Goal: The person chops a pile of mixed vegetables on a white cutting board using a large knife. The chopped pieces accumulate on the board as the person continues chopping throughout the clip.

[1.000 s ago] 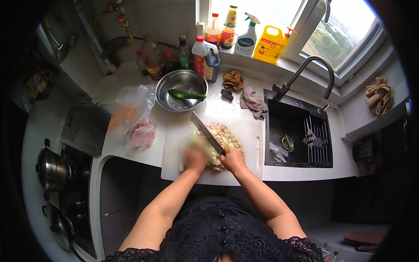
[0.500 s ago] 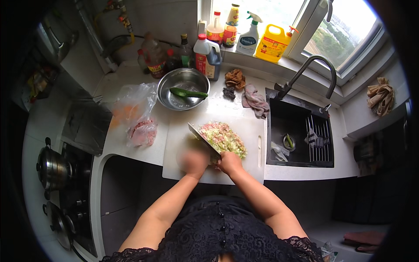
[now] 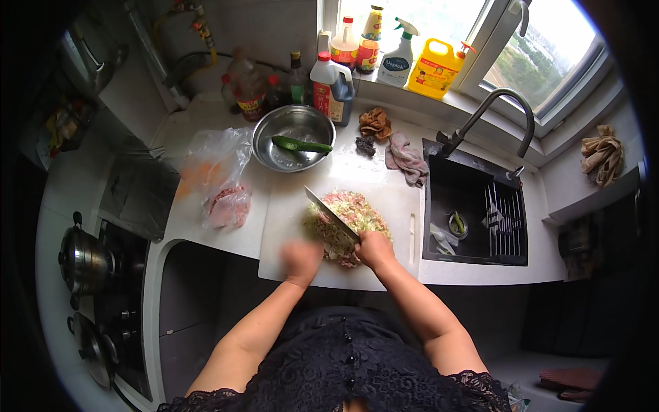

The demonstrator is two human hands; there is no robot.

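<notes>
Right hand (image 3: 374, 248) is clamped round the cleaver (image 3: 332, 214), blade angled toward 10 o'clock over the chopped mix (image 3: 350, 223), while the blurry left hand (image 3: 301, 261) sits curled on the cutting board (image 3: 288, 233), can't tell its grip.

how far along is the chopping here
Mostly done: the pile of chopped filling on the white cutting board looks finely minced. The right hand holds the cleaver over it; the left hand is blurred beside it. The cucumber in the steel bowl is uncut.

Head camera – close overhead, facing down onto the counter (image 3: 384, 175).
</notes>
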